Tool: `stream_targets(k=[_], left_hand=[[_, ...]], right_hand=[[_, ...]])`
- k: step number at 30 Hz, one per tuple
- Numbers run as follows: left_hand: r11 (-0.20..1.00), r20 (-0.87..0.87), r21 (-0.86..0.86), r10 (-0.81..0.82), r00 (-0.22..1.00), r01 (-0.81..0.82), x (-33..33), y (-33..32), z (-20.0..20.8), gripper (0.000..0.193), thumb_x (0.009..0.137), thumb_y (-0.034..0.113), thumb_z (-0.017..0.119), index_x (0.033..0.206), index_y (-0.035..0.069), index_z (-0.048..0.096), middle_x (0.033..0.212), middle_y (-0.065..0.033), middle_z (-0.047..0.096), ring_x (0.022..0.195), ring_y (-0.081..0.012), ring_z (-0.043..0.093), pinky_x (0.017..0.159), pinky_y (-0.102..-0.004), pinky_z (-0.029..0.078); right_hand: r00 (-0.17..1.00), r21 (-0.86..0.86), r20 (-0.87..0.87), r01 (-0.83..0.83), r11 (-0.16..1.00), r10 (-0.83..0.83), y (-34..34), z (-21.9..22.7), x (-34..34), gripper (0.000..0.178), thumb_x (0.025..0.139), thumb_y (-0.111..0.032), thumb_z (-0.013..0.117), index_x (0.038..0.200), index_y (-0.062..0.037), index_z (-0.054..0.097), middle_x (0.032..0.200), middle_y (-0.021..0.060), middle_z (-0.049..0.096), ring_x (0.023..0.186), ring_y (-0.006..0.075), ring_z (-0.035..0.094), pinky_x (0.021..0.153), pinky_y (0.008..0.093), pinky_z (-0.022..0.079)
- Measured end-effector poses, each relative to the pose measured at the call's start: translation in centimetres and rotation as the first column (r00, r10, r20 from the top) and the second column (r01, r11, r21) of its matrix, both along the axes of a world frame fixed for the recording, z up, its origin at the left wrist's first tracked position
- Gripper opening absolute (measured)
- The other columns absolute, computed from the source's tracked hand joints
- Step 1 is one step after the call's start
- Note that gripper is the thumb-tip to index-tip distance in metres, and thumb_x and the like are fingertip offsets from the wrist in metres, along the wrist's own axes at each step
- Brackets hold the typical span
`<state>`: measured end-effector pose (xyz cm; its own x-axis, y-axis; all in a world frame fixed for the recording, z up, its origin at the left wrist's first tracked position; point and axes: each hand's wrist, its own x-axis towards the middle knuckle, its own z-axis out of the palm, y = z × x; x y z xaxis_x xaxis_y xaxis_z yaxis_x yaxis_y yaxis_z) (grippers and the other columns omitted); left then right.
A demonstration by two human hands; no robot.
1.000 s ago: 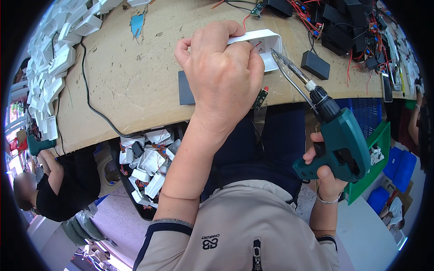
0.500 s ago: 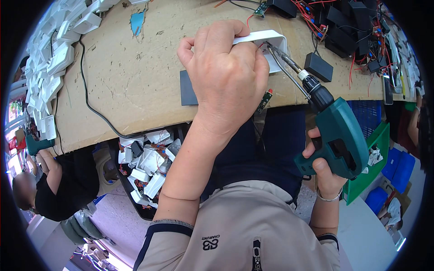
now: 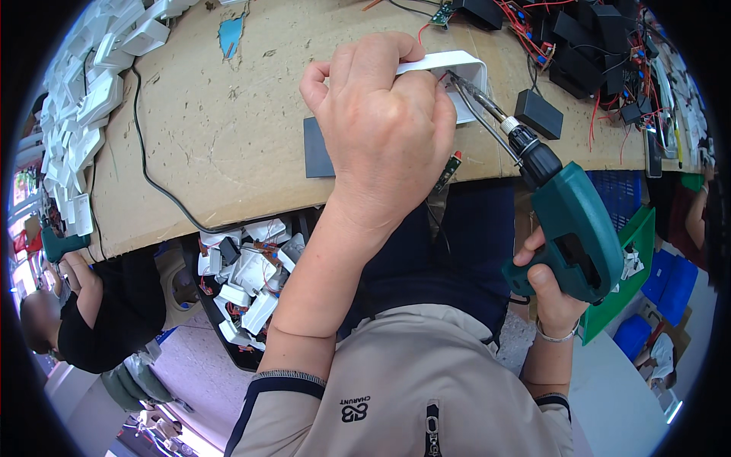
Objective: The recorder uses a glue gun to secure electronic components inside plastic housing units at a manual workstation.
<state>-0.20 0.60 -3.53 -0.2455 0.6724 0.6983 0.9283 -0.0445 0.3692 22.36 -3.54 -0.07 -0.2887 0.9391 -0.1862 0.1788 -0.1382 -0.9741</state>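
My left hand (image 3: 384, 122) is closed on a white plastic housing (image 3: 466, 67) at the table's near edge; its fingertips are partly hidden. In my right hand (image 3: 552, 289) is a green soldering gun (image 3: 575, 228) with a black collar, gripped by its handle. The gun's metal tip and thin feed tube reach into the open side of the housing, beside a bit of red wire. A black box (image 3: 317, 148) lies partly under my left hand. Below the housing, a small green circuit board (image 3: 449, 169) sits at the table edge.
White housings (image 3: 99, 99) are heaped along the left. Black boxes with red wires (image 3: 579, 65) crowd the far right, one black box (image 3: 539, 114) nearer. A black bin (image 3: 221, 335) of white parts stands below the table. At left, another person (image 3: 99, 305) holds a similar gun.
Both hands, the housing and the soldering gun have shifted very slightly to the right. The tip stays inside the housing.
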Motion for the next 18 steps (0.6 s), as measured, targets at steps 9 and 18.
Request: stream_targets(k=[9,18], left_hand=[[1.0,0.01,-0.004,-0.003,1.0,0.003,0.07,-0.05,0.04,0.004,0.061,0.008,0.066,0.064,0.005,0.065,0.085,-0.0012,0.057,0.078,-0.0158,0.053,0.077,-0.0316,0.031],[1.0,0.015,0.007,-0.014,1.0,0.014,0.09,-0.01,0.02,0.004,0.061,0.007,0.067,0.063,0.005,0.064,0.085,-0.0011,0.057,0.076,-0.0165,0.052,0.074,-0.0315,0.033]], right_hand=[[0.998,0.042,-0.052,-0.024,0.999,0.027,-0.19,0.24,-0.11,0.045,0.074,-0.016,0.071,0.11,0.0036,0.053,0.094,0.011,0.059,0.076,0.0162,0.06,0.067,0.0285,0.05],[1.0,0.041,-0.014,0.025,0.999,-0.024,-0.54,0.31,-0.81,0.059,0.074,-0.026,0.072,0.117,0.0055,0.047,0.095,0.0142,0.058,0.072,0.0178,0.059,0.064,0.0285,0.05]])
